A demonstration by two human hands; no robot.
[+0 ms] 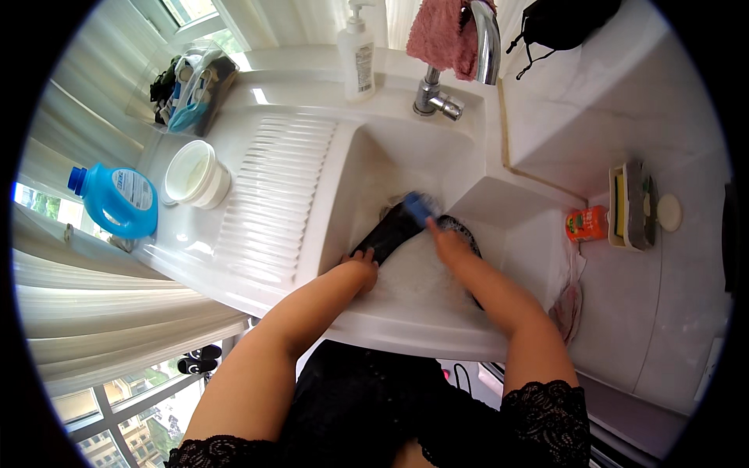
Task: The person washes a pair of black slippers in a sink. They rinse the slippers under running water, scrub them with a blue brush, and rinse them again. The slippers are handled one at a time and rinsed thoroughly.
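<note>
In the white sink basin (488, 195), my left hand (363, 267) grips the near end of a long, wet black item (390, 232), fingers curled over it. Whether this is a shoe or folded cloth I cannot tell. My right hand (449, 240) is closed round a blue brush (420, 209), whose head is at the item's far end; that spot is slightly blurred. Under and beside my right hand lies a dark piece with a pale pattern (459, 226), partly hidden by the hand and forearm. Cloudy, sudsy water (413, 277) stands around these things.
Left of the basin is a ribbed washboard (269, 187), with a white tub (195, 175) and blue detergent jug (121, 201) beyond. A pump bottle (356, 58) and a faucet (437, 97) draped with a pink cloth (443, 39) stand behind. An orange container (587, 224) is at right.
</note>
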